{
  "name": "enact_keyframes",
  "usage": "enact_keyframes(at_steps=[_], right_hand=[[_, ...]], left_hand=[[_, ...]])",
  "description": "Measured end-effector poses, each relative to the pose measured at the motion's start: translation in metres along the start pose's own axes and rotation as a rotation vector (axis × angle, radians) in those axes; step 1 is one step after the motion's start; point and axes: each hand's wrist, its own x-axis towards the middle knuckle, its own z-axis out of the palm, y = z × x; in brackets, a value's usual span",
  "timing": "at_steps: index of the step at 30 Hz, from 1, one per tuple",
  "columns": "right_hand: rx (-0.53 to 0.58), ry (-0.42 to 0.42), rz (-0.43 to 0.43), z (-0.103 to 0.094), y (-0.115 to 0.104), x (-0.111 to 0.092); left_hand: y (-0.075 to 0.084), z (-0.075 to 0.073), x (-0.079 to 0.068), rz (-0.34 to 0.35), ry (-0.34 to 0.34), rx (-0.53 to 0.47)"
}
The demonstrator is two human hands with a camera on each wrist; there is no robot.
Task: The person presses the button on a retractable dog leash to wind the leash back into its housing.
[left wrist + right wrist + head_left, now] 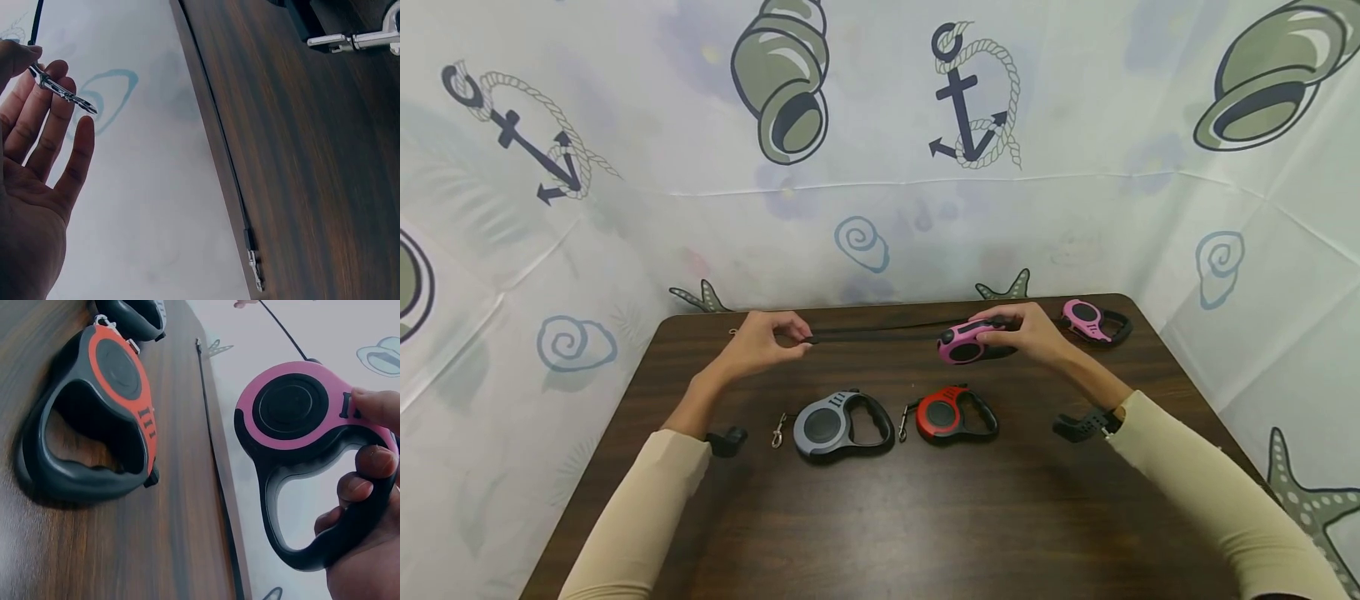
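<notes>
My right hand (1030, 333) grips the black handle of a pink retractable dog leash (961, 343), raised above the back of the table. In the right wrist view, its fingers curl through the handle loop and the thumb (378, 409) rests at the buttons on the pink casing. A dark leash cord (880, 338) stretches leftward from it to my left hand (760, 340). In the left wrist view, that hand's thumb and index finger pinch the cord's end at the silver snap hook (65, 94), while the other fingers spread loosely.
A grey leash (822, 425) and a red leash (940, 414) lie mid-table, snap hooks to their left. Another pink leash (1084, 313) sits at the back right, its cord (219, 125) laid along the back edge. A printed cloth (865, 200) hangs behind the table.
</notes>
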Motion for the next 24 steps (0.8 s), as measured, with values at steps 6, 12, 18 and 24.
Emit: enact_keyframes(at_steps=[6, 12, 18, 24], right_hand=[[0.028, -0.009, -0.017, 0.008, 0.001, 0.006], [0.019, -0.016, -0.009, 0.016, 0.002, 0.01], [0.056, -0.034, -0.001, 0.021, 0.003, 0.015], [0.042, -0.028, 0.008, 0.027, 0.002, 0.018]], left_hand=[[0.004, 0.005, 0.001, -0.003, 0.009, -0.012], [0.005, 0.01, 0.004, -0.02, 0.008, -0.03], [0.006, 0.014, 0.007, -0.009, 0.014, -0.033], [0.009, 0.018, 0.008, -0.03, 0.011, -0.045]])
